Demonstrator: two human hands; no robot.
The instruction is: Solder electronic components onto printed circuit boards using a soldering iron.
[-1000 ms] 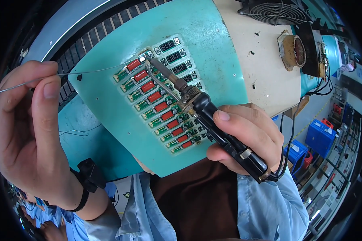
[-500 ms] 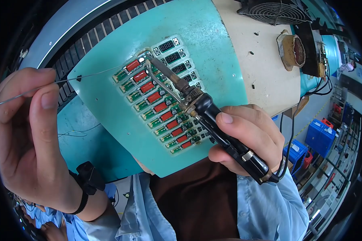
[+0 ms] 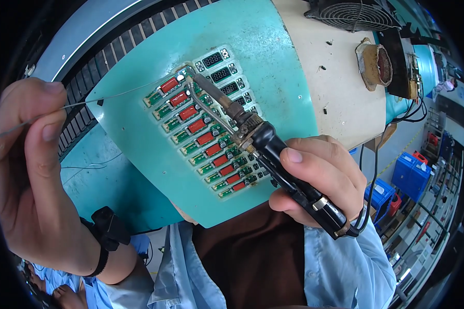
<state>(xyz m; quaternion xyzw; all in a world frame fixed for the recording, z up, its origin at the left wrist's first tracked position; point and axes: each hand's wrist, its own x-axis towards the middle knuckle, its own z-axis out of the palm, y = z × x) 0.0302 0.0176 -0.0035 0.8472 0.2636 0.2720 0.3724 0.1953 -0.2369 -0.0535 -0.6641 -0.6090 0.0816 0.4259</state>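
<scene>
My right hand (image 3: 322, 172) is closed round the black handle of a soldering iron (image 3: 268, 144) with a thin metal tube along its shaft. The iron's tip is over the upper end of a row of small green circuit boards (image 3: 196, 125), each with a red block part, set in a turquoise sheet (image 3: 154, 149). Between thumb and forefinger my left hand (image 3: 41, 123) pinches a thin strand of solder wire (image 3: 123, 94). That strand runs to the topmost board, close to the iron's tip; whether they touch is hard to tell.
Black digit displays (image 3: 212, 59) sit beside the boards. A dark slatted strip (image 3: 144, 28) runs along the far left. At the back right are a round fan grille (image 3: 353, 18) and a brown worn holder (image 3: 374, 63). Blue bins (image 3: 411, 172) stand on the floor at right.
My left hand has shifted slightly left and lower, still pinching the wire, which now bows more. The soldering iron has moved only a little, its tip staying at the topmost boards.
</scene>
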